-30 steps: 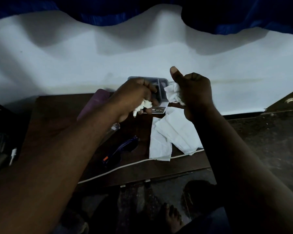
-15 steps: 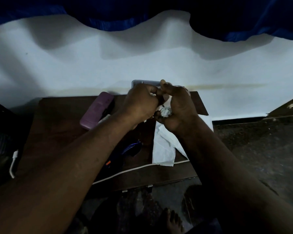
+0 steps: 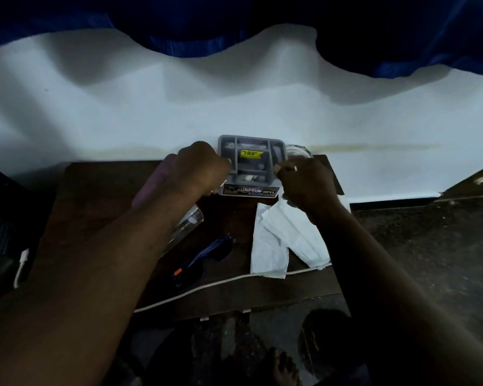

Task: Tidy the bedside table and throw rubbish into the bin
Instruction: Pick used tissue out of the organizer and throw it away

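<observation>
A grey compartmented plastic organiser (image 3: 248, 138) on the dark wooden table (image 3: 95, 190) holds a crumpled white wad (image 3: 247, 178), the left hand (image 3: 198, 165) and right hand (image 3: 307, 182) curled at its sides, their grip impossible to tell.

The picture is dim, with a cold blue cast. Most light falls on the white wall (image 3: 346, 121) behind the grey organiser (image 3: 262, 139), where the blue curtain (image 3: 207, 23) above throws broad, soft-edged shadows. In front of the organiser the table (image 3: 95, 190) is underexposed; the floor (image 3: 430, 260) to its right is nearly black. The white tissues (image 3: 285, 235) before the organiser and the yellow sticker (image 3: 251, 154) inside it stand out. The wide lens bows the wall's base; detail is soft.
</observation>
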The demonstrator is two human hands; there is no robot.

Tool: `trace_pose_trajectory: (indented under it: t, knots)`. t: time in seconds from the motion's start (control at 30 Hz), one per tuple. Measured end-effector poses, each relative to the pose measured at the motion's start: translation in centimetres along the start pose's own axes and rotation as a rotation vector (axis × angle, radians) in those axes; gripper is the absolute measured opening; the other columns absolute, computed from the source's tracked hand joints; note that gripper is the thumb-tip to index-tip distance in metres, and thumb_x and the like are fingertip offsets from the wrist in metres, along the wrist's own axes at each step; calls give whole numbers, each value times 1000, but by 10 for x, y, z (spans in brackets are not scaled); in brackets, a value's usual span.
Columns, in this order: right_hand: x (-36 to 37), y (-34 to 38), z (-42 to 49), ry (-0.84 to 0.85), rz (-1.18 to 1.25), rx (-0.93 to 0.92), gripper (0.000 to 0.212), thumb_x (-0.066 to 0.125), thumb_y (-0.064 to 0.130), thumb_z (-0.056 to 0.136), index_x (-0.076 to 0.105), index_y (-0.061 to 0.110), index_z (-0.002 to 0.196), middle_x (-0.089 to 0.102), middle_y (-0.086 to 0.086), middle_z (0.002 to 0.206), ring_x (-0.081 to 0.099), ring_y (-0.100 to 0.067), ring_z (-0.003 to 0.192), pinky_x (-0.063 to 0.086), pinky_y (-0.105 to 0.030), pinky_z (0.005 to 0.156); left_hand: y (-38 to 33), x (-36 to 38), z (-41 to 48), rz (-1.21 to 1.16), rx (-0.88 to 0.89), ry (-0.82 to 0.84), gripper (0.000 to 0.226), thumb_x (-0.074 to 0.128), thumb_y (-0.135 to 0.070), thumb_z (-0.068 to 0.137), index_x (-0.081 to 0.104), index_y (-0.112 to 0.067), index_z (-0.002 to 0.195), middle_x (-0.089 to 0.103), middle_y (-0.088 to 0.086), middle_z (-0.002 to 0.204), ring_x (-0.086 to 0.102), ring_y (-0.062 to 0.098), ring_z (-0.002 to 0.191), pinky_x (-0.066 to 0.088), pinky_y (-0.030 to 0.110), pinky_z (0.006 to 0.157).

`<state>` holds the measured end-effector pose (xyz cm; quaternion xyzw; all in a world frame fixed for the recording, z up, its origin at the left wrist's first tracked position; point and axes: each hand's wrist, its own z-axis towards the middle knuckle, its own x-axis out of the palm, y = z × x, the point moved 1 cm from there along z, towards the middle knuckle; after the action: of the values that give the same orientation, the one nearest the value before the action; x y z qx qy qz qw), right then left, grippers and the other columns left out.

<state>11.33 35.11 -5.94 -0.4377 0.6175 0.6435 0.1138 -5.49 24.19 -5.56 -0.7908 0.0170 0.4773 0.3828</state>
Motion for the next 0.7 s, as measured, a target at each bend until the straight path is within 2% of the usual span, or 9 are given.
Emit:
trace_pose_trajectory:
  t: [0.07, 0.17, 0.27, 0.33, 0.4, 0.47, 0.53, 0.6, 0.7]
  knots:
    - [3, -2, 3, 31, -17, -26, 36, 64, 50, 80, 66, 15, 67, 70, -4, 68, 75, -33, 77, 63, -55, 75, 0, 1, 0, -65, -6, 9, 27, 62, -29, 87, 70, -3, 81, 74, 16, 79, 72, 33, 77, 59, 34, 72]
    - [1, 2, 0, 4, -78, -65, 42, 63, 50, 83, 62, 15, 60, 69, -6, 64, 73, -35, 75, 62, -52, 76, 1, 0, -2, -117, -13, 47, 27, 61, -26, 87, 70, -2, 76, 72, 11, 62, 68, 23, 52, 46, 23, 49]
    - [-10, 8, 0, -96, -93, -127, 27, 65, 41, 90, 79, 19, 82, 79, -4, 84, 75, -28, 83, 59, -37, 85, -3, -2, -4, -389, -3, 81, 27, 70, -20, 84, 67, 0, 66, 66, 6, 50, 61, 20, 39, 43, 21, 42]
    - [-21, 15, -2, -155, 14, -129, 17, 70, 39, 91, 82, 27, 94, 80, 2, 95, 75, -19, 91, 54, -26, 87, -6, -6, -5, -588, -46, 128, 25, 73, -20, 83, 66, -4, 64, 62, 6, 50, 57, 17, 38, 39, 19, 40]
    - [-28, 17, -5, -155, 164, -139, 12, 74, 39, 89, 82, 30, 93, 80, 6, 92, 75, -18, 89, 58, -34, 89, -7, -10, -7, -737, -136, 256, 24, 73, -27, 82, 66, -9, 69, 61, 5, 56, 52, 15, 39, 35, 18, 40]
    - [-30, 13, -8, -155, 203, -145, 10, 76, 38, 88, 81, 32, 93, 79, 8, 90, 75, -17, 84, 61, -45, 88, -5, -14, -9, -816, -205, 417, 27, 70, -35, 82, 60, -13, 69, 56, 2, 57, 45, 14, 40, 29, 16, 39]
    - [-32, 9, -9, -151, 208, -149, 6, 75, 36, 89, 81, 36, 91, 80, 7, 90, 74, -15, 80, 62, -47, 86, -4, -15, -11, -854, -216, 502, 27, 69, -38, 82, 59, -17, 70, 51, 1, 57, 40, 13, 43, 26, 14, 39]
    - [-34, 8, -9, -169, 161, -174, 9, 74, 32, 89, 80, 38, 92, 79, 7, 89, 74, -16, 84, 60, -39, 85, -4, -14, -11, -862, -187, 490, 21, 72, -37, 79, 64, -18, 78, 50, 0, 58, 39, 13, 43, 26, 15, 39]
    - [-38, 13, -11, -386, -66, -297, 17, 73, 31, 86, 78, 29, 102, 75, 7, 87, 69, -12, 82, 47, -24, 75, -2, -8, -7, -845, -183, 398, 30, 79, -36, 68, 68, -14, 85, 52, 1, 59, 43, 14, 42, 30, 17, 39]
